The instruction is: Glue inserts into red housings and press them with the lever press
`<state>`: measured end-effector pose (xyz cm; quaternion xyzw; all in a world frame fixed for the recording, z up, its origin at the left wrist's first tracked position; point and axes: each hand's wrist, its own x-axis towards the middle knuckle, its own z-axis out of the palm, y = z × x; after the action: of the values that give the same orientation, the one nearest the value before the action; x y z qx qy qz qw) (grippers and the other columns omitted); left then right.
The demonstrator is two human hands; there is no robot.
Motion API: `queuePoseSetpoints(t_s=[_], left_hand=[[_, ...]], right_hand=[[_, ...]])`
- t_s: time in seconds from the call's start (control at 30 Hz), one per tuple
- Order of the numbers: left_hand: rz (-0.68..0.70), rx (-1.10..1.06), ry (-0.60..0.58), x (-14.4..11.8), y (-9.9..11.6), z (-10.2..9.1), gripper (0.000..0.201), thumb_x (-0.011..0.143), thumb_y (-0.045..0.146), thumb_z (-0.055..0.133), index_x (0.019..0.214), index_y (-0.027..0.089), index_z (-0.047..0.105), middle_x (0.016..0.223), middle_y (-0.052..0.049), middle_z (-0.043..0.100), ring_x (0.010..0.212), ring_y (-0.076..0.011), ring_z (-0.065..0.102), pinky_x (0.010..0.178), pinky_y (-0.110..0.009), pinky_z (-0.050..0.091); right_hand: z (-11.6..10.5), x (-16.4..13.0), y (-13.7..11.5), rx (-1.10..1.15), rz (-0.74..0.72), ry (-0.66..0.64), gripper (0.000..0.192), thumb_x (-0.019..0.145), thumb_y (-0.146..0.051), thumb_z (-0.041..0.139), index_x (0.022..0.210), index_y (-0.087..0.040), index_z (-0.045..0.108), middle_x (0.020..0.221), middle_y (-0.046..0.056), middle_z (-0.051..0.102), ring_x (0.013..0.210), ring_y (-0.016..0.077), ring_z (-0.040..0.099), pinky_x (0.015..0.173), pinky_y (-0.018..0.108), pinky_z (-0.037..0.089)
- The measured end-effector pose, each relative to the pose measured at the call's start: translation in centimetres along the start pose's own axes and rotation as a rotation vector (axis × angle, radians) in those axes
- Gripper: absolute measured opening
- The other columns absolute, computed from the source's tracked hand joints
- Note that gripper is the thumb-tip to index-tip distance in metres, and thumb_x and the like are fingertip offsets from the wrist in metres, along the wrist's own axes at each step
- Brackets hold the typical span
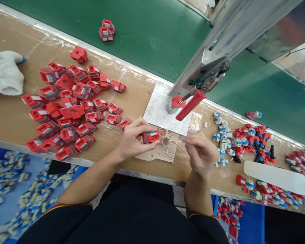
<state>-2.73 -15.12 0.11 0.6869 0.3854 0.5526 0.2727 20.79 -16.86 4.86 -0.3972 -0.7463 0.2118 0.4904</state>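
My left hand (133,139) grips a red and grey plastic part (150,137) between thumb and fingers, its recessed side facing up. In my right hand (202,150), thumb and fingertips pinch the end of a thin cotton swab (177,140), which points left toward two small clear cups. The upper cup (163,132) looks reddish inside; the lower cup (165,141) sits close against it. Under them lies a torn piece of cardboard (156,155), with another cotton swab (167,149) on it. Whether the held swab's tip touches a cup I cannot tell.
A hand press with a red handle (191,105) rises from a white plate (154,106), a red part (178,101) beneath it. Red parts (68,112) crowd the left. A swab bundle (195,122), mixed parts (249,139) and a white bottle (276,178) lie right. Behind runs a green belt (152,40).
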Motion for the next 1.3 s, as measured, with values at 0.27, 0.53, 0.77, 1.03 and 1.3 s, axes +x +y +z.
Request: queuePoseSetpoints(t_s=[0.27, 0.53, 0.77, 1.03, 1.3], left_hand=[[-0.198, -0.172, 0.04, -0.3, -0.9, -0.6, 0.047, 0.08, 0.034, 0.093, 0.124, 0.038, 0.078, 0.116, 0.001, 0.081, 0.101, -0.0268, 0.08, 0.085, -0.045, 0.073], [-0.23, -0.237, 0.095, -0.4, -2.0, -0.2, 0.047, 0.08, 0.026, 0.093, 0.123, 0.039, 0.078, 0.101, 0.006, 0.085, 0.078, -0.0192, 0.081, 0.063, -0.031, 0.073], [-0.334, -0.259, 0.036, 0.2, -0.7, -0.1, 0.04, 0.083, 0.026, 0.09, 0.122, 0.028, 0.079, 0.096, -0.002, 0.085, 0.072, -0.0188, 0.081, 0.062, -0.026, 0.07], [-0.334, -0.379, -0.228, 0.0, 3.2, 1.4, 0.033, 0.088, 0.038, 0.086, 0.114, 0.021, 0.076, 0.108, -0.011, 0.083, 0.088, -0.0242, 0.083, 0.076, -0.033, 0.073], [-0.52, -0.503, -0.327, -0.1, 4.8, 1.0, 0.033, 0.089, 0.027, 0.081, 0.12, 0.019, 0.073, 0.104, -0.009, 0.083, 0.089, -0.0236, 0.083, 0.074, -0.029, 0.071]], right_hand=[[-3.4, -2.2, 3.2, -0.19, 0.058, -0.358, 0.033, 0.099, -0.015, 0.054, 0.123, -0.027, 0.073, 0.113, 0.006, 0.078, 0.098, 0.0202, 0.072, 0.082, 0.036, 0.061], [-14.8, -3.4, 9.2, -0.972, 0.584, -0.332, 0.03, 0.089, -0.018, 0.062, 0.114, -0.018, 0.078, 0.124, 0.018, 0.074, 0.108, 0.0362, 0.059, 0.102, 0.055, 0.049], [-13.9, -4.0, 9.0, -0.83, 0.501, -0.252, 0.024, 0.094, -0.022, 0.06, 0.114, -0.019, 0.074, 0.111, 0.015, 0.078, 0.1, 0.0311, 0.065, 0.094, 0.049, 0.055], [-2.7, -5.9, 1.6, 0.406, 0.402, 0.256, 0.03, 0.093, -0.044, 0.078, 0.119, -0.03, 0.072, 0.105, 0.004, 0.079, 0.079, 0.0181, 0.076, 0.068, 0.03, 0.064], [1.2, -4.3, -0.3, 0.834, 0.475, 0.16, 0.036, 0.098, -0.042, 0.071, 0.134, -0.042, 0.07, 0.108, 0.003, 0.076, 0.074, 0.0139, 0.073, 0.061, 0.026, 0.064]])
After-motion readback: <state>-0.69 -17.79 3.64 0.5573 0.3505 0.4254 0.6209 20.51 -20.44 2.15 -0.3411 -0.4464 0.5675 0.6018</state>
